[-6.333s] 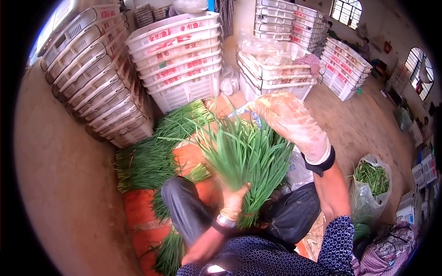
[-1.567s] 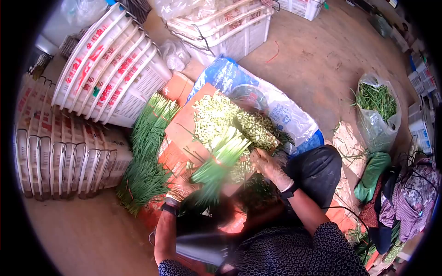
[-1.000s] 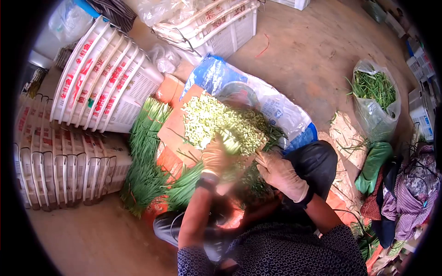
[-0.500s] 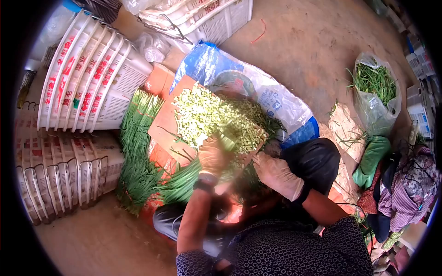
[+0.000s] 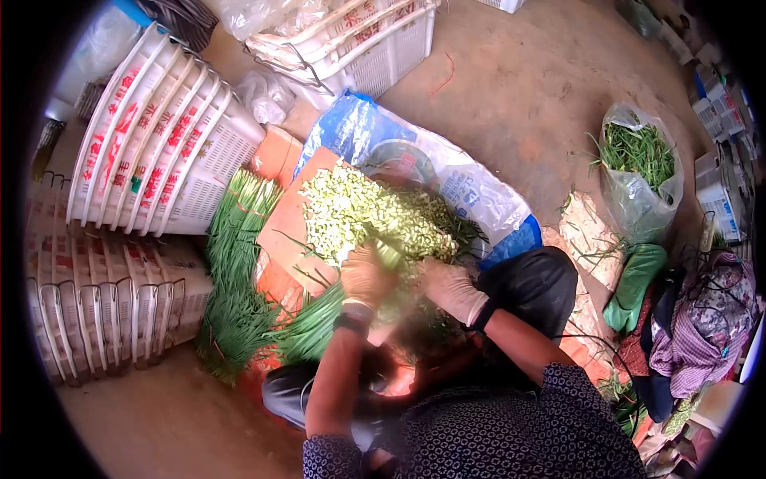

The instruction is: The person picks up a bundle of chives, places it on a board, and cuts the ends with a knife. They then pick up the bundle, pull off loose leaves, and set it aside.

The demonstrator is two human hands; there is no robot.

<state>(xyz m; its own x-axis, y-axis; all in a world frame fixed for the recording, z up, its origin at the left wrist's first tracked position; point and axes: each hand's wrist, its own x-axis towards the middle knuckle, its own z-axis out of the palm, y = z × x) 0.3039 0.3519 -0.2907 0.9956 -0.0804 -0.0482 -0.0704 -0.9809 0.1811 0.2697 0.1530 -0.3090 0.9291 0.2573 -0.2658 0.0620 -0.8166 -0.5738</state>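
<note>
My left hand [image 5: 365, 275], gloved and with a watch at the wrist, grips a bundle of green chives [image 5: 313, 326]. Its leaves trail down to the left, and its pale cut ends [image 5: 388, 254] point at a heap of chopped pale green pieces [image 5: 359, 211]. That heap lies on an orange cardboard sheet [image 5: 281, 231]. My gloved right hand [image 5: 447, 287] is close beside the bundle's cut ends, blurred. I cannot see whether it holds anything.
Tied chive bundles [image 5: 235, 279] lie in a row at the left. Stacked white crates [image 5: 159, 136] stand behind them, with more crates [image 5: 375, 48] at the top. A blue-white sack [image 5: 471, 191] lies under the cardboard. A plastic bag of greens [image 5: 638, 160] and cloth bags [image 5: 702, 327] sit at the right.
My right hand has moved up and left, close to the bundle's cut ends. My left hand keeps its grip on the bundle and has shifted slightly.
</note>
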